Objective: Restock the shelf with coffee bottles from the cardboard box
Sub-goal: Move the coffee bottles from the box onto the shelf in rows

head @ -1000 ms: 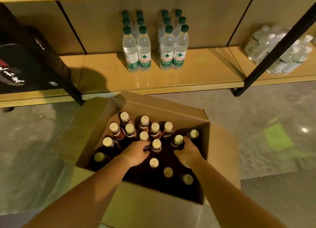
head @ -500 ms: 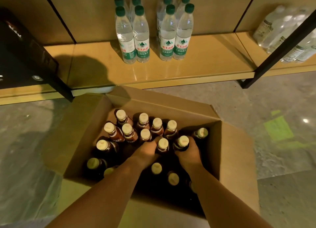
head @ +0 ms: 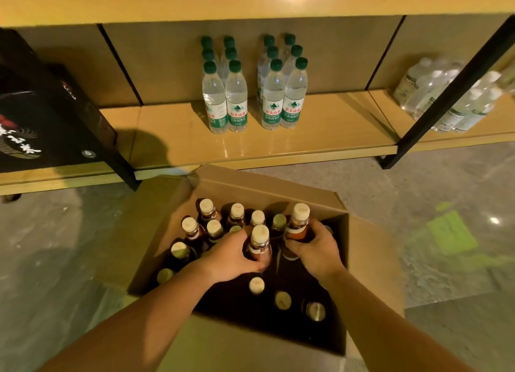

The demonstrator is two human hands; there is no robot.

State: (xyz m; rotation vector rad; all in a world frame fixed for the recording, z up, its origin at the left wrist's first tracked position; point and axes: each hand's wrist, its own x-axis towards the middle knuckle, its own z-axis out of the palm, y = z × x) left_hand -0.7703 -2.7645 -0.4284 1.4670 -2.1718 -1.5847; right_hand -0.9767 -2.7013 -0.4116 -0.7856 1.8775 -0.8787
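Both hands, which lay low among the caps a moment ago, have each drawn a coffee bottle upward, so two cream caps now stand above their neighbours. Widest in view is the wooden shelf [head: 320, 131], its lowest board running across the frame above the grey floor [head: 418, 204], with a black upright post [head: 451, 90] slanting across its right side. Just in front of the shelf edge the open cardboard box [head: 264, 187] sits on the floor, its flaps spread outward. A black printed carton [head: 41, 115] fills the left bay of the shelf. In the middle bay green-capped water bottles [head: 274, 98] stand upright in two double rows, well back from the edge. A cluster of clear white-capped bottles [head: 434, 92] occupies the right bay. A green patch [head: 450, 233] marks the floor to the right of the box. Inside the box, the left hand [head: 231, 256] wraps its fingers round the left-hand bottle [head: 260, 243] below the neck. The right hand [head: 317, 249] curls round the shoulder of the right-hand bottle [head: 298, 224]. Both bottles are upright, brown with a pale label band, and lie within the box walls. The remaining coffee bottles [head: 214, 229] stand upright around them, clustered at the far left and along the near side.
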